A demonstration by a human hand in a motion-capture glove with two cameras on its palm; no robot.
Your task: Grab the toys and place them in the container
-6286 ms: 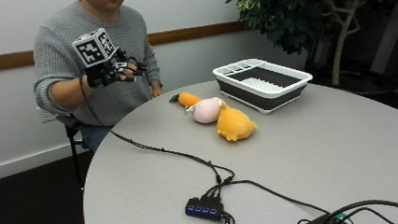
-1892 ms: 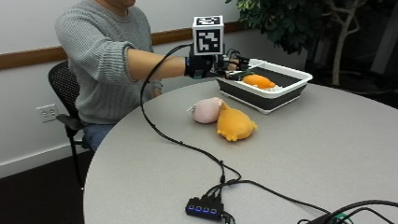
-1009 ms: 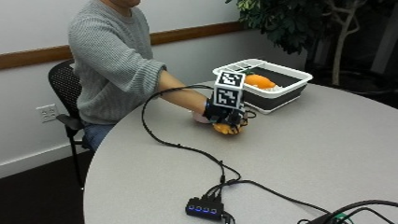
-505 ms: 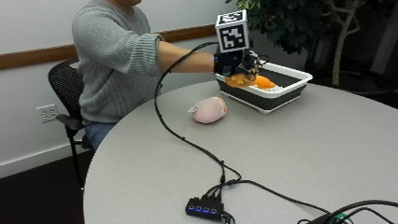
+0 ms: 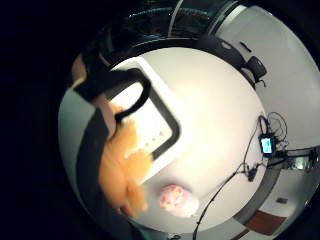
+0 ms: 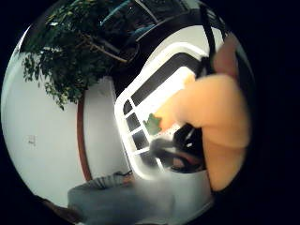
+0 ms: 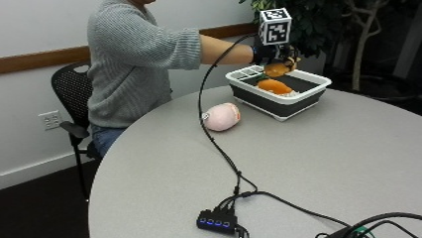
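One toy is already lying in the container [image 7: 280, 106], a white-rimmed, dark-walled collapsible tub in the upper right of the outside view: an orange carrot toy [image 7: 274, 87] is resting inside with its long axis running from upper left to lower right in the frame, and what looks like its green leafy end is pointing toward the tub's far-left corner. A second toy, an orange plush [image 7: 277, 69], is hanging over the tub in the gloved right hand [image 7: 272, 53], whose fingers are curling round it; both palm views are showing the plush pressed close against the palm with the tub's rim directly beyond it. I judge this toy to be on the point of being dropped in, so the second placement is nearly done but not finished. The plush's own axis is hard to read, since the hand is covering much of it.

Left to do: a pink plush toy [image 7: 222, 116] is lying on the round grey table [image 7: 342, 163], just left of the tub and apart from it, its longer axis running roughly left to right in the frame. Which end is its head, I cannot tell.
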